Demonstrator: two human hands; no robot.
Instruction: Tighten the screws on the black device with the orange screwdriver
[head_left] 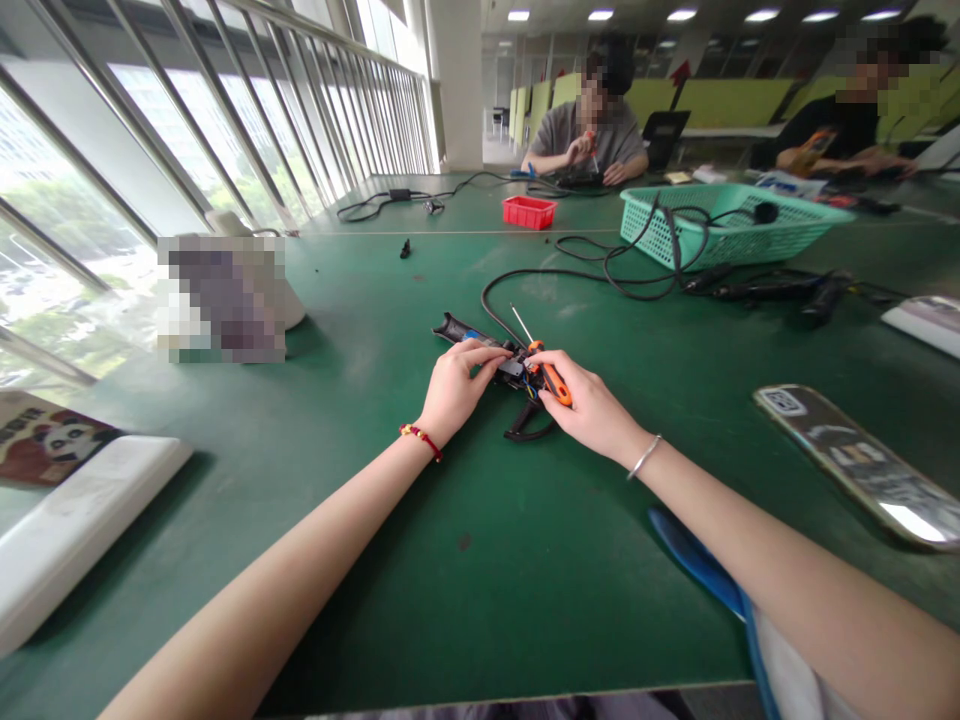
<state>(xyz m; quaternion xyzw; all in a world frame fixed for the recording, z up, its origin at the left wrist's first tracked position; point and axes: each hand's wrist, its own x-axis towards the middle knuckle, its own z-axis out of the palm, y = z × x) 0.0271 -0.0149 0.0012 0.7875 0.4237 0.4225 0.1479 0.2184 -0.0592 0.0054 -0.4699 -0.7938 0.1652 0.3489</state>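
A black opened device (480,345) with small wires lies on the green table (487,560), and a black cable runs from it toward the back. My left hand (452,388) rests on the device, fingers curled and pressing it down. My right hand (592,408) grips an orange-handled screwdriver (546,368) whose metal shaft points up and away. A black curved part (529,425) lies just under my right hand.
A teal basket (724,228) with cables stands at the back right, a small red tray (529,211) behind. A phone (855,462) lies right, a white box (67,525) at the left edge. Two people sit at the far end.
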